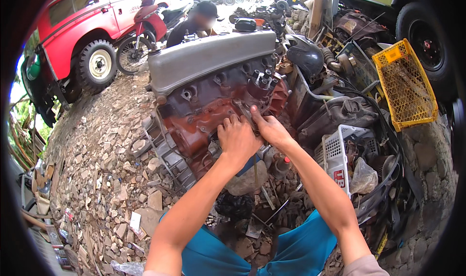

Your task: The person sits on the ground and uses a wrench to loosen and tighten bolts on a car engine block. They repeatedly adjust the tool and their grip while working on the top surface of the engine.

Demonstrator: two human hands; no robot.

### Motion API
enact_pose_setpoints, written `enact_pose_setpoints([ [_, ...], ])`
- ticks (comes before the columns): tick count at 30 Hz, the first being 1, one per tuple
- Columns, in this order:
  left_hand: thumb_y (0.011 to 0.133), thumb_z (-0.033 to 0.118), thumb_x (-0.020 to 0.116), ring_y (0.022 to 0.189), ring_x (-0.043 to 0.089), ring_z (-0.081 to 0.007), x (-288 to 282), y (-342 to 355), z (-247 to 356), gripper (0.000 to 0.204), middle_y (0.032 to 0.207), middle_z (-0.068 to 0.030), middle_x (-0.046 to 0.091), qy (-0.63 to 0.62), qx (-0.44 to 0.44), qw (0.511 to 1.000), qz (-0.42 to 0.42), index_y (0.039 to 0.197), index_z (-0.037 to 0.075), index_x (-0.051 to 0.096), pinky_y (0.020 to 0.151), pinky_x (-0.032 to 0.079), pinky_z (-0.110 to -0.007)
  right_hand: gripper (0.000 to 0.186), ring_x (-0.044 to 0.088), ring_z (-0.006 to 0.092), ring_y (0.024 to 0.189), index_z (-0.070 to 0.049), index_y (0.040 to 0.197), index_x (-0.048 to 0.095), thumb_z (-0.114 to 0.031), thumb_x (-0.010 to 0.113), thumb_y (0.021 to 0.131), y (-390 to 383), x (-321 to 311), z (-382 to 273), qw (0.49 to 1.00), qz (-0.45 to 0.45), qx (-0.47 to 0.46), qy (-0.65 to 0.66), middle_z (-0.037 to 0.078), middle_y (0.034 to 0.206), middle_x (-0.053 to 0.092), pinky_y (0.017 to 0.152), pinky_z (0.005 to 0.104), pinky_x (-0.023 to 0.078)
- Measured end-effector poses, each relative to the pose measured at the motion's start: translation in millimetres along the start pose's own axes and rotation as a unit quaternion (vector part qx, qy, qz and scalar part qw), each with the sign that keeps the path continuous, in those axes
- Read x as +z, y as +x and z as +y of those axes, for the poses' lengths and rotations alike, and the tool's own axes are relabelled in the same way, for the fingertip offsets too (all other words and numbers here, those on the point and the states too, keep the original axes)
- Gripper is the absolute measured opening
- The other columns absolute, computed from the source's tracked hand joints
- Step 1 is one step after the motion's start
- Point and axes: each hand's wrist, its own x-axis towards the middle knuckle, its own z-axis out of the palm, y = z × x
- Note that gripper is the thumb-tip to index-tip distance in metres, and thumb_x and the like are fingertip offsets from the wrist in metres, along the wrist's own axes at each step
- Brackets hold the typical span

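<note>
A large engine (199, 125) stands tilted in front of me, with a grey valve cover (208, 62) on top and a reddish-brown block side. Both my hands meet at its near side, below the distributor (262, 82). My left hand (238, 140) has its fingers bent against the block, and what they grip is hidden. My right hand (273, 129) is closed with its thumb raised, beside a small dark metal part (245, 112) on the block. Whether it holds that part is unclear.
Right of the engine are a white crate (335, 154) of parts, a yellow crate (405, 84) and a dark helmet (306, 57). A stone (247, 179) and loose tools lie below my hands. Behind the engine crouches a person (196, 23) near a red motorbike (145, 21). Rubble covers the left ground.
</note>
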Motion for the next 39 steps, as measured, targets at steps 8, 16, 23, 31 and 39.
enact_pose_setpoints([
  [8, 0.073, 0.035, 0.073, 0.081, 0.072, -0.0395, -17, 8, -9, 0.043, 0.084, -0.0240, 0.070, -0.072, -0.005, 0.992, -0.102, 0.088, -0.004, 0.070, 0.071, 0.059, -0.048, 0.074, 0.060, 0.0145, 0.088, 0.010, 0.109, 0.068, -0.062, 0.052, 0.098, 0, 17, 17, 0.977, -0.008, 0.021, 0.212, 0.009, 0.096, 0.068, 0.083, 0.0325, 0.047],
  [16, 0.083, 0.026, 0.065, 0.074, 0.071, -0.0394, -20, 6, -27, 0.033, 0.084, -0.0243, 0.069, -0.065, 0.054, 0.992, -0.094, 0.086, -0.007, 0.067, 0.069, 0.059, -0.047, 0.054, 0.051, 0.0110, 0.076, 0.004, 0.092, 0.069, -0.048, 0.058, 0.099, -5, 30, 16, 0.977, 0.007, -0.044, 0.207, 0.002, 0.079, 0.062, 0.071, 0.0294, 0.044],
  [23, 0.087, 0.018, 0.060, 0.079, 0.072, -0.0394, -30, 4, -17, 0.027, 0.089, -0.0240, 0.069, 0.017, 0.028, 0.991, -0.130, 0.094, -0.007, 0.064, 0.070, 0.060, -0.046, 0.057, 0.065, 0.0249, 0.081, 0.005, 0.099, 0.070, -0.050, 0.053, 0.099, -5, 33, 5, 0.992, 0.024, -0.061, 0.111, 0.021, 0.081, 0.069, 0.080, 0.0392, 0.049],
  [31, 0.095, 0.017, 0.053, 0.090, 0.069, -0.0411, -51, 4, -50, 0.029, 0.099, -0.0231, 0.069, 0.010, 0.001, 0.985, -0.175, 0.112, -0.005, 0.060, 0.079, 0.056, -0.051, 0.057, 0.069, 0.0413, 0.096, 0.003, 0.106, 0.071, -0.050, 0.054, 0.097, 0, 38, 3, 0.994, 0.023, -0.055, 0.091, 0.027, 0.091, 0.070, 0.087, 0.0429, 0.049],
  [39, 0.095, 0.014, 0.054, 0.093, 0.067, -0.0438, -41, 5, -79, 0.024, 0.096, -0.0253, 0.069, -0.032, 0.005, 0.990, -0.138, 0.109, -0.003, 0.064, 0.083, 0.052, -0.053, 0.049, 0.057, 0.0214, 0.083, 0.003, 0.100, 0.070, -0.045, 0.059, 0.098, 7, 44, 11, 0.991, 0.046, -0.061, 0.107, 0.011, 0.084, 0.066, 0.078, 0.0342, 0.047],
])
